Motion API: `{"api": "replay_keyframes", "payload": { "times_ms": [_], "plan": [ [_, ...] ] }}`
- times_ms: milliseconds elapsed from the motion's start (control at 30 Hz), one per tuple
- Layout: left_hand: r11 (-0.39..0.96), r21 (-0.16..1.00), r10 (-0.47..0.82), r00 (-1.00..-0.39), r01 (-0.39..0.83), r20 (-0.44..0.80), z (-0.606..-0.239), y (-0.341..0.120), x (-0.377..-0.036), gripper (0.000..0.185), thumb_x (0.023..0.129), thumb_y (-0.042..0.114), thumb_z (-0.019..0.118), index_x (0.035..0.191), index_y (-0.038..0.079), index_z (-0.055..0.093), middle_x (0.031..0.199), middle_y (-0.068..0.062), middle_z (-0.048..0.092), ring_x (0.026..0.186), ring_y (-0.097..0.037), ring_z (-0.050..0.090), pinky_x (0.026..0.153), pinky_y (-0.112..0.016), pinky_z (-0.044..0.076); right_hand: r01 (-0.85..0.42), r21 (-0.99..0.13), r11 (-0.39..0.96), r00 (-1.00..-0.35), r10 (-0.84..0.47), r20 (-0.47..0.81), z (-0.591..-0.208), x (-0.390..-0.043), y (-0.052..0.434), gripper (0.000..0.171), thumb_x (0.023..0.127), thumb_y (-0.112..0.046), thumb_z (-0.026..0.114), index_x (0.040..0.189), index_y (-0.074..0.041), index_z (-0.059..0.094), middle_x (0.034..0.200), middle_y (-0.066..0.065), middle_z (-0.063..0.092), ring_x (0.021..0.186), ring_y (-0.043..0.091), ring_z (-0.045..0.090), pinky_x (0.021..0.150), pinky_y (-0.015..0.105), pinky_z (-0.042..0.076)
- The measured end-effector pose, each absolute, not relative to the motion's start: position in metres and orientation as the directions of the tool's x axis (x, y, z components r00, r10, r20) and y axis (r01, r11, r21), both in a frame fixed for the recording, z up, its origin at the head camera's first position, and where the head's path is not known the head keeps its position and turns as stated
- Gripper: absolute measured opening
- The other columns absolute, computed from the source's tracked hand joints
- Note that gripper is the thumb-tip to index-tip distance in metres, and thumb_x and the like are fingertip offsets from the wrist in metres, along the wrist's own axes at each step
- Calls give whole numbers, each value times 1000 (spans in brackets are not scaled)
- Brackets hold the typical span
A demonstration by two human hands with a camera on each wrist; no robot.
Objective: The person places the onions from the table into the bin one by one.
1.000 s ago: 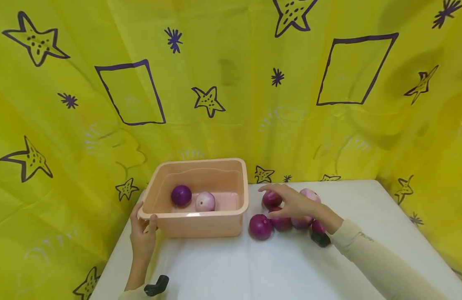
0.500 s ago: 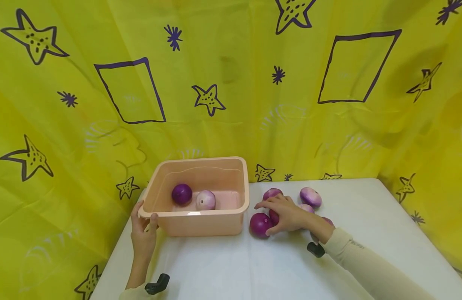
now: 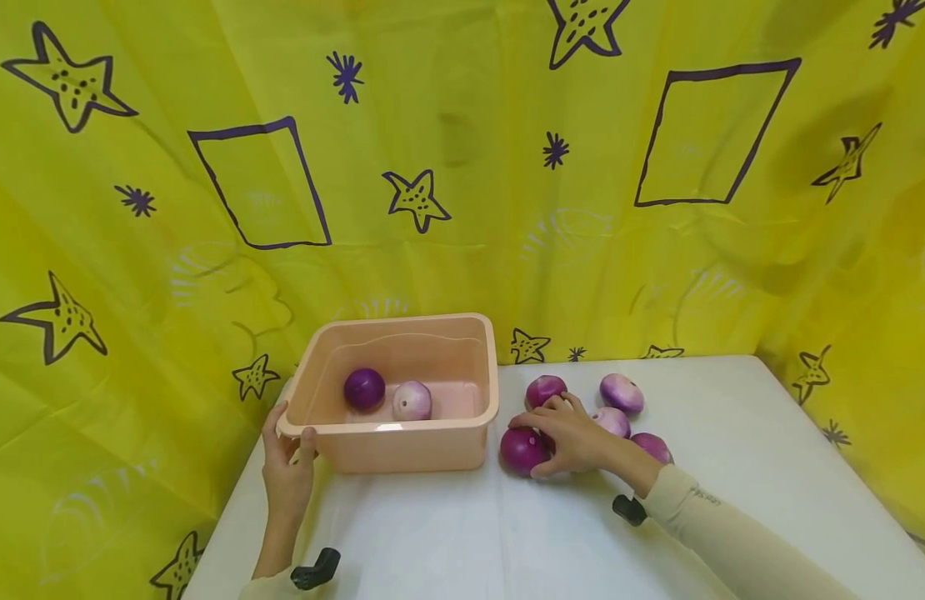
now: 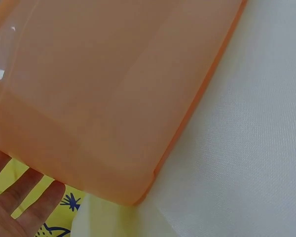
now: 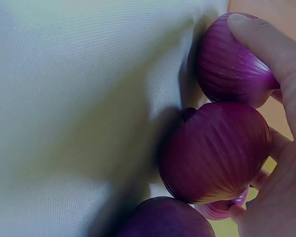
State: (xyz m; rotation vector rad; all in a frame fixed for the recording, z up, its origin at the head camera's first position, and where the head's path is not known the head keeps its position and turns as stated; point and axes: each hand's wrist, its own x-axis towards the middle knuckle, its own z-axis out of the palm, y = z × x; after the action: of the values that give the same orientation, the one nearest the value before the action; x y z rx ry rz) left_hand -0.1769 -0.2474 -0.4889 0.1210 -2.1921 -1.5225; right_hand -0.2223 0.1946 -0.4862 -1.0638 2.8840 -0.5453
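At the front left corner of a peach plastic bin (image 3: 402,451), my left hand (image 3: 288,477) grips the rim, thumb in front and fingers along the side. Two onions lie inside: a dark purple onion (image 3: 364,388) and a paler onion (image 3: 412,402). Right of the bin, my right hand (image 3: 572,435) holds a red onion (image 3: 519,452) at table level between thumb and fingers. In the right wrist view the thumb presses on this onion (image 5: 232,69). A second onion (image 5: 214,153) sits against it under the palm.
Around the right hand lie more onions: one behind (image 3: 545,389), a pale-topped onion (image 3: 622,394) at the back right, another pale onion (image 3: 612,422) and a purple onion (image 3: 652,448) beside the wrist. A yellow patterned curtain (image 3: 477,267) encloses the white table (image 3: 447,533).
My right hand has come down and forward-left from above the onions, and its thumb and fingers have closed round the front left onion. The left hand stays on the bin.
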Motion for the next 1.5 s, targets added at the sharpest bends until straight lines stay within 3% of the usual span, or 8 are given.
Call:
{"api": "replay_keyframes", "payload": {
  "times_ms": [267, 433, 633, 800, 1100, 1300, 1500],
  "plan": [
    [374, 907, -327, -887, 194, 325, -489, -247, -177, 62, 106, 20, 57, 160, 24, 27, 158, -18, 42, 108, 1, 53, 78, -7, 50, -614, -342, 711, -776, -624, 96, -489, -222, 195, 70, 75, -41, 90, 137, -28, 61, 135, 0, 65, 115, 25, 45, 111, 70, 23],
    [357, 914, -331, -889, 191, 315, -489, -246, -177, 62, 106, 20, 57, 160, 24, 28, 158, -18, 43, 108, 1, 54, 78, -7, 50, -614, -368, 699, -774, -625, 104, -489, -222, 196, 71, 74, -40, 91, 137, -27, 61, 133, -1, 65, 117, 26, 45, 110, 69, 27],
    [351, 917, -339, -888, 188, 312, -490, -248, -177, 61, 106, 21, 57, 160, 24, 29, 155, -19, 46, 106, 2, 54, 77, -7, 50, -600, -490, 632, -773, -616, 152, -478, -227, 201, 71, 78, -33, 89, 141, -22, 58, 134, 2, 62, 125, 29, 52, 106, 57, 44],
    [364, 911, -335, -886, 193, 322, -492, -249, -177, 61, 106, 21, 57, 160, 23, 29, 155, -20, 46, 105, 3, 54, 77, -7, 51, -568, -613, 549, -775, -607, 174, -460, -234, 213, 71, 82, -25, 88, 144, -14, 54, 130, 1, 60, 114, 22, 60, 94, 47, 57],
    [370, 903, -321, -882, 217, 344, -493, -249, -179, 61, 106, 20, 58, 160, 23, 29, 156, -18, 45, 105, 0, 55, 76, -8, 51, -533, -642, 552, -817, -533, 220, -424, -242, 237, 74, 80, -11, 88, 145, -9, 52, 127, 11, 59, 107, 29, 62, 84, 44, 61],
    [377, 902, -331, -879, 210, 343, -493, -249, -178, 61, 106, 20, 58, 159, 23, 30, 154, -20, 47, 104, 2, 55, 75, -8, 51, -543, -612, 575, -832, -469, 297, -406, -253, 251, 75, 79, -12, 89, 144, -6, 52, 127, 16, 58, 104, 32, 63, 79, 38, 62],
    [386, 898, -328, -878, 212, 348, -493, -249, -178, 60, 106, 20, 57, 159, 23, 30, 155, -19, 46, 104, 1, 55, 76, -7, 51, -538, -631, 559, -842, -391, 371, -392, -264, 263, 75, 79, -11, 89, 143, -4, 51, 127, 18, 56, 98, 32, 64, 78, 39, 62]
  ]
}}
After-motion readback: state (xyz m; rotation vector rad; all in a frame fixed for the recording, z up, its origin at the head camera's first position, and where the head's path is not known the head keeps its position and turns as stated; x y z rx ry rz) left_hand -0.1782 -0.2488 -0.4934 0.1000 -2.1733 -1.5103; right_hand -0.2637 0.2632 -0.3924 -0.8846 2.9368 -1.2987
